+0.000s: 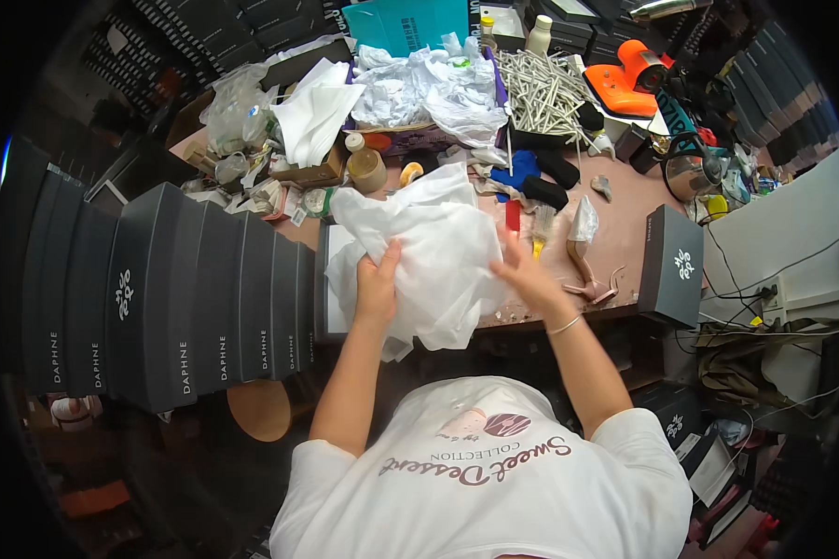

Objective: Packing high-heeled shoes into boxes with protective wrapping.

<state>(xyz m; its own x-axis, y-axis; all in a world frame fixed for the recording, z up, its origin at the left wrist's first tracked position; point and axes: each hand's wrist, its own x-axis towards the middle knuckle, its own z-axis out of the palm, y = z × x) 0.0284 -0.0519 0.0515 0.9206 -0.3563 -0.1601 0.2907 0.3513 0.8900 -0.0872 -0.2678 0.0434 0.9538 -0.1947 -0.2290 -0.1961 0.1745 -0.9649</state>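
Note:
A large sheet of white tissue paper hangs crumpled in front of me. My left hand pinches its left part, thumb on top. At the paper's right edge is my right hand, fingers apart and slightly blurred; whether it touches the paper is hard to see. Partly hidden beneath the sheet, a shallow box with a white inside lies on the table. To the right of my right hand lies a pinkish strappy high-heeled sandal, with white paper at one end.
Stacked dark grey shoeboxes stand at left, and another shoebox at the table's right edge. Farther back are a bin of crumpled paper, a pile of pale sticks, an orange device, a bottle and a brush.

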